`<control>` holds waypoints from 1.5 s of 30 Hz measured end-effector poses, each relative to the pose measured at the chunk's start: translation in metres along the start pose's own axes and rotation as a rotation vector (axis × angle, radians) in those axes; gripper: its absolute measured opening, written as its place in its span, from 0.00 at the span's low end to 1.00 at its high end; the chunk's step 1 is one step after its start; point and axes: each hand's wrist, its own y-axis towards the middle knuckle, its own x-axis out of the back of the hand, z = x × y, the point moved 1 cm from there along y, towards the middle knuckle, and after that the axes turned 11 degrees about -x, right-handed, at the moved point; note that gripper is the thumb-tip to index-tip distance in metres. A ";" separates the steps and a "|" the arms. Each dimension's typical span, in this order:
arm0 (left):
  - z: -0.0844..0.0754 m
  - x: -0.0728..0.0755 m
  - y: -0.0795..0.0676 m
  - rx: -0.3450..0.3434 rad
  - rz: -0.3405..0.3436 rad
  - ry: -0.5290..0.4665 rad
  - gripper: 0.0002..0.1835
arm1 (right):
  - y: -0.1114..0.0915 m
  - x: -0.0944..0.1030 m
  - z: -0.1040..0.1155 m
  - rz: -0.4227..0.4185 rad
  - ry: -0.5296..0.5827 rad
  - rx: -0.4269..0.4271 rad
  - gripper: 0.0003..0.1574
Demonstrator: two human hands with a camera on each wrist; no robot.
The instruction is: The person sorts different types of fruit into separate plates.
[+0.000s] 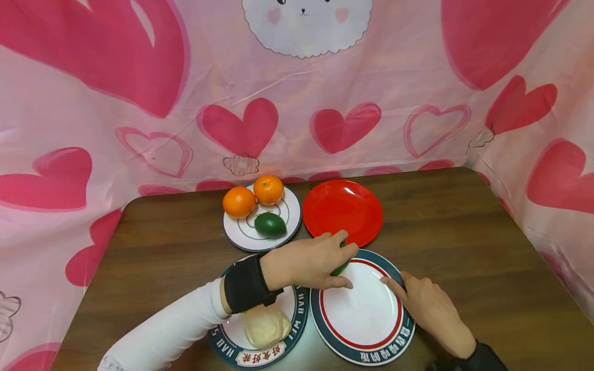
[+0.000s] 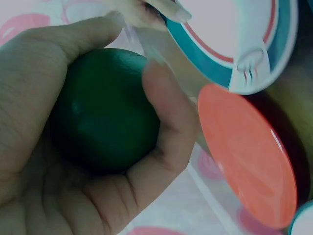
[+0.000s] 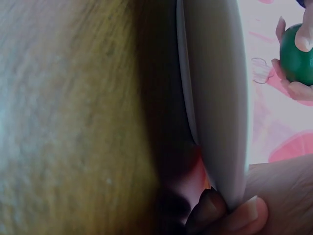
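Observation:
My left hand (image 1: 315, 260) grips a smooth dark green fruit, shaped like an avocado (image 2: 105, 112), its fingers and thumb curled round it. In the head view the hand hides most of this fruit, over the far left part of a white plate with a blue rim and red ring (image 1: 362, 309). With the thumb on top and fingers underneath, my right hand (image 1: 431, 309) pinches that plate's right rim. From the right wrist the plate's edge (image 3: 220, 98) shows between thumb and fingers, with its underside facing the wooden table.
A red plate (image 1: 343, 208) lies behind. Left of it, a white plate (image 1: 238, 234) bears two oranges (image 1: 254, 196) and another green fruit (image 1: 270, 225). Under my left forearm, a blue-rimmed plate (image 1: 300, 314) holds a pale yellow lump (image 1: 266, 327). A pink heart-patterned cloth (image 1: 297, 87) hangs behind the table.

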 end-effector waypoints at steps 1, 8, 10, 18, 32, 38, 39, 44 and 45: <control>-0.001 -0.002 0.003 -0.002 0.017 -0.010 0.30 | -0.001 0.000 0.000 -0.004 -0.001 0.000 0.57; -0.008 -0.016 0.020 -0.077 0.106 -0.075 0.30 | -0.005 -0.003 -0.001 -0.044 0.003 0.006 0.50; -0.009 -0.017 0.024 -0.092 0.124 -0.076 0.31 | -0.004 -0.003 -0.001 -0.043 0.006 0.007 0.50; -0.015 -0.026 0.040 -0.134 0.174 -0.030 0.34 | 0.000 -0.002 0.001 -0.036 0.003 0.014 0.50; -0.016 -0.061 0.059 -0.172 0.282 -0.055 0.42 | 0.002 -0.001 0.000 -0.015 -0.021 0.003 0.49; -0.016 -0.050 0.049 -0.155 0.225 -0.066 0.47 | 0.003 -0.003 -0.001 -0.008 -0.015 0.015 0.51; -0.015 -0.047 0.046 -0.148 0.206 -0.057 0.47 | 0.003 -0.003 0.000 -0.011 -0.017 0.018 0.49; -0.010 -0.023 0.028 -0.103 0.086 0.043 0.44 | 0.002 -0.004 -0.001 -0.053 -0.014 0.041 0.46; -0.008 -0.017 0.024 -0.095 0.058 0.066 0.43 | 0.001 -0.004 -0.001 -0.063 -0.013 0.044 0.46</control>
